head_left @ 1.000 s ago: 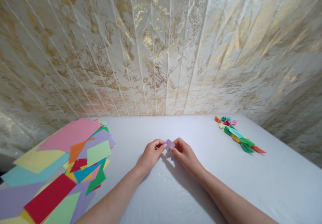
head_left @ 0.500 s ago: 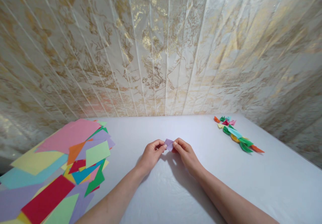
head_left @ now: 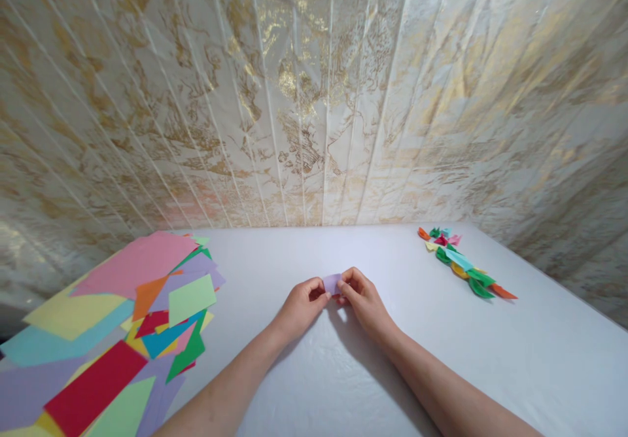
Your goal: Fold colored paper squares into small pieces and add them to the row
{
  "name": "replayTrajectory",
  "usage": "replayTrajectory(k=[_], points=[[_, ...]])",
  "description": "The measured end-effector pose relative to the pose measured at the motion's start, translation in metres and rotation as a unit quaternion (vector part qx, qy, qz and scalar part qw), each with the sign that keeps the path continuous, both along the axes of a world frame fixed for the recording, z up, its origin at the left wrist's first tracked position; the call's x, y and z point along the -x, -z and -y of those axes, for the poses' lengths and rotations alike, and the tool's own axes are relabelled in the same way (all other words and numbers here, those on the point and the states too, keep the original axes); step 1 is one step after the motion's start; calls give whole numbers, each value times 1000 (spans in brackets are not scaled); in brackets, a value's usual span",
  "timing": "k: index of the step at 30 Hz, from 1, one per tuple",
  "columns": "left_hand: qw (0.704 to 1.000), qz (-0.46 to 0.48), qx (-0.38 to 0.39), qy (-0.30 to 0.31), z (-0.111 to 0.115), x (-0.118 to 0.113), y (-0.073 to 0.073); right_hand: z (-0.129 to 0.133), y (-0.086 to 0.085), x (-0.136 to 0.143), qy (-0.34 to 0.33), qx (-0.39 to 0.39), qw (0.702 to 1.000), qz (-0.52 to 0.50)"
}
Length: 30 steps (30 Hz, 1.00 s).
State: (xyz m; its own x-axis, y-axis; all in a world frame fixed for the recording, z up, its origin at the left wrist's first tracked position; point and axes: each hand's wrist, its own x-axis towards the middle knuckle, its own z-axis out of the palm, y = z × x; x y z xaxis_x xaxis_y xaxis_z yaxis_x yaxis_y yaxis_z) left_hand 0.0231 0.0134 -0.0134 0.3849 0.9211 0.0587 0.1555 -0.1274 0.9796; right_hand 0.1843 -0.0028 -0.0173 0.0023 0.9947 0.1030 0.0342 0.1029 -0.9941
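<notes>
A small purple piece of paper (head_left: 332,284) is held up just above the white table (head_left: 304,384), between my two hands. My left hand (head_left: 305,306) pinches its left edge with thumb and fingers. On the other side, my right hand (head_left: 362,298) grips the paper's right edge, thumb in front. The fingertips of both hands are close together at the lower edge of the paper, and the fingers behind it are partly hidden.
Loose coloured paper sheets, among them a pink sheet (head_left: 140,263) and a red rectangle (head_left: 95,388), overlap at the left. Small folded paper pieces (head_left: 458,260) lie in a row at the back right. A patterned gold-and-white curtain (head_left: 304,97) hangs behind the table.
The purple paper has turned a little, from slanted to more level. My left hand has shifted slightly right and down, and its fingertips now sit lower on the paper.
</notes>
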Motion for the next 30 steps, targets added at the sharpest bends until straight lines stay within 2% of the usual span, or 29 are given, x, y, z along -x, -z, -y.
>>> replayTrajectory(k=[4,7,16,22,26,30], points=[[1000,11,-16,-23,3,0,-2,5,-7,-1,-23,-48,990,132],[999,12,-29,-33,4,0,-3,9,-10,1,-50,-62,981,176],[999,9,-39,-13,5,-2,-4,9,-11,3,-27,-61,978,199],[996,8,-46,-71,7,-3,-7,5,-9,1,4,-63,969,240],[995,10,-48,-81,6,-3,-6,3,-6,0,29,-64,963,260],[989,66,-24,-133,0,2,-3,-3,0,-8,68,-62,965,247]])
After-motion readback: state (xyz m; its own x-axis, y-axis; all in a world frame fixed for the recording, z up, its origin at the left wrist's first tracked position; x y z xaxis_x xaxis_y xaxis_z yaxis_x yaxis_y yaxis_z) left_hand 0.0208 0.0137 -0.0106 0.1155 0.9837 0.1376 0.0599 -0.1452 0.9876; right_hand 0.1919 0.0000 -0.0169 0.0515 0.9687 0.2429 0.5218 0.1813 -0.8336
